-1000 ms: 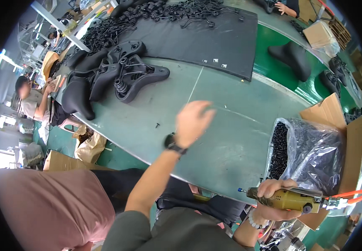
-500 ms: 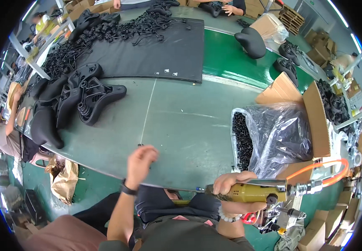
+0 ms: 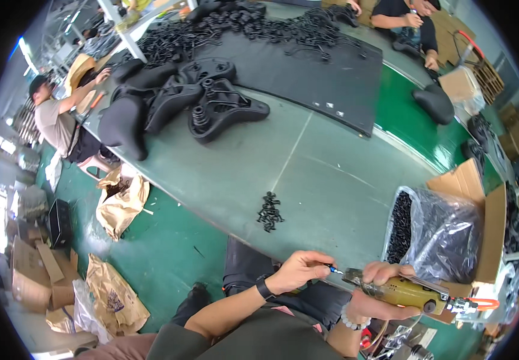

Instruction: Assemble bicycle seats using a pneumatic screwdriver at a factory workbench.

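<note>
My right hand (image 3: 385,289) is wrapped round a yellow air screwdriver (image 3: 404,292), its nose toward the left. The fingers of my left hand (image 3: 301,271) are closed on the driver bit (image 3: 334,269), just past its blue collar. The rest of the bit is hidden by those fingers; whether a screw is also pinched there I cannot tell. Beyond my left hand, a small heap of black screws (image 3: 269,213) lies on the green worktable (image 3: 223,186). To the right, an open carton (image 3: 492,237) holds a clear plastic bag (image 3: 442,225) with many black screws (image 3: 400,225).
Black bicycle saddles (image 3: 172,102) lie at the table's left, near a black mat (image 3: 307,78) heaped with black metal parts (image 3: 235,24). An orange air hose (image 3: 481,304) trails from the driver. Co-workers sit at the far left and far right. Paper bags (image 3: 121,204) stand on the floor.
My left hand has moved from over the table to the driver's bit and closed on it. The screw heap now shows where that hand was. The view has turned left.
</note>
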Available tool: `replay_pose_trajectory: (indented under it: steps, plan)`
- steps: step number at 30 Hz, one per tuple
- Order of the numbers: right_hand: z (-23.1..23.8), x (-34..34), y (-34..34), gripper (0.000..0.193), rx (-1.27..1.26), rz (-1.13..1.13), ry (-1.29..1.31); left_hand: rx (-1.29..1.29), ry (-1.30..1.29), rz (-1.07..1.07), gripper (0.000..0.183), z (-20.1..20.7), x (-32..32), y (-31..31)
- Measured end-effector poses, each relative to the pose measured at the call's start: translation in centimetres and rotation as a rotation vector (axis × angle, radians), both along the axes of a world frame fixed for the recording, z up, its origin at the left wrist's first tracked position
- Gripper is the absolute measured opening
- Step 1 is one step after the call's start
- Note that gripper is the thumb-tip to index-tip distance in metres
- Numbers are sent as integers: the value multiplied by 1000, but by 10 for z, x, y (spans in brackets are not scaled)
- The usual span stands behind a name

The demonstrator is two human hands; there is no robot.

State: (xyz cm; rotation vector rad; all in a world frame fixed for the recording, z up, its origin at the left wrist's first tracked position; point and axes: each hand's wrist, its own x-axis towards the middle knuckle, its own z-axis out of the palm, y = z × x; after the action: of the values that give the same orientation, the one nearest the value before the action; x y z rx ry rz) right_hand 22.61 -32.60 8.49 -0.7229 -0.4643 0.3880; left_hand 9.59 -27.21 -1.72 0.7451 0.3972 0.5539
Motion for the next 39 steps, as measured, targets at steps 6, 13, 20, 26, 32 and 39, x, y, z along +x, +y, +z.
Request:
replay_pose_trajectory:
  steps: [6, 13, 20, 26, 32, 39]
  plan:
    - [-4, 1, 3, 85, -52, -24, -16, 3, -15, -6, 23, 2, -3, 2]
    - [-5, -1, 8, 86, -88, -42, -6, -74, 12, -102, 28, 8, -5, 8]
    - [-2, 10, -7, 80, -205, -91, 138, 1253, 1154, 820, 44, 13, -53, 157]
    - [0, 11, -22, 82, -94, -27, 167, 1516, 1827, 851, 48, -28, -125, 294]
    - [-7, 16, -29, 91, 41, 243, 325, 1812, 1511, 1050, 35, -30, -168, 303]
    - [-3, 30, -51, 95, 124, 432, 113, 1761, 1124, 659, 35, 29, -90, 206]
